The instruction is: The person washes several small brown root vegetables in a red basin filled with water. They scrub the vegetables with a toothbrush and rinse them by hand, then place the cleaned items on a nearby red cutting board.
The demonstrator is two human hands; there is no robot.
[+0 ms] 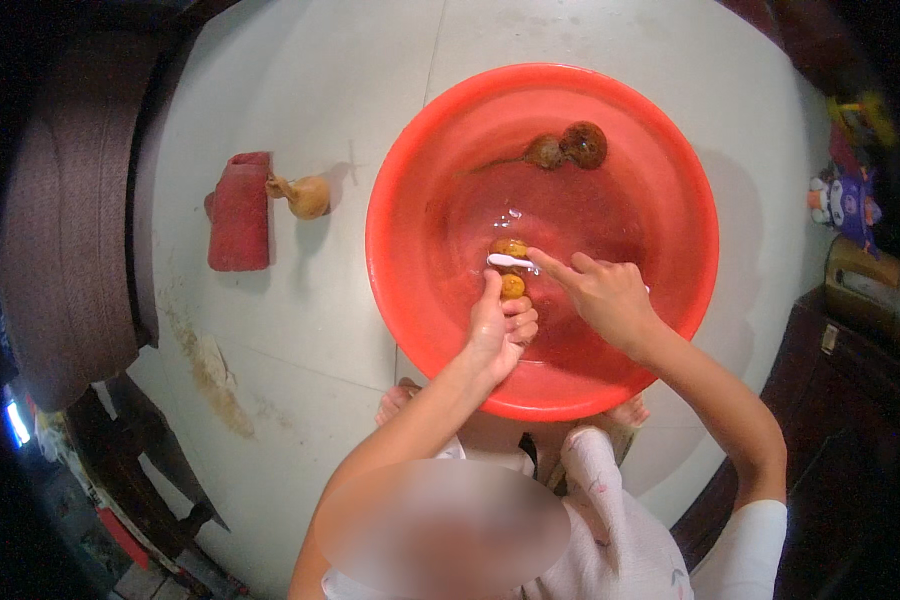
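My left hand (pixel 501 334) grips a small wet yellow-brown bottle gourd (pixel 511 286) by its narrower end, above the water in a red plastic basin (pixel 390 247). My right hand (pixel 607 300) holds a white toothbrush (pixel 504 260), its index finger stretched along it. The brush head lies across the gourd near its waist; the bristles are hidden from me. Most of the handle runs under my right hand. Toward the far side of the basin, a darker brown bottle gourd (pixel 547 152) with a long thin stem rests in the water.
Left of the basin, a pale tan gourd (pixel 309 198) leans by a folded dark red towel (pixel 240 217) on the tiled floor (pixel 330 315). A brown upholstered seat (pixel 75 225) borders the left. At right are a purple cartoon figure (pixel 847 202) and dark furniture (pixel 810 375). My feet (pixel 396 401) flank the basin's near side.
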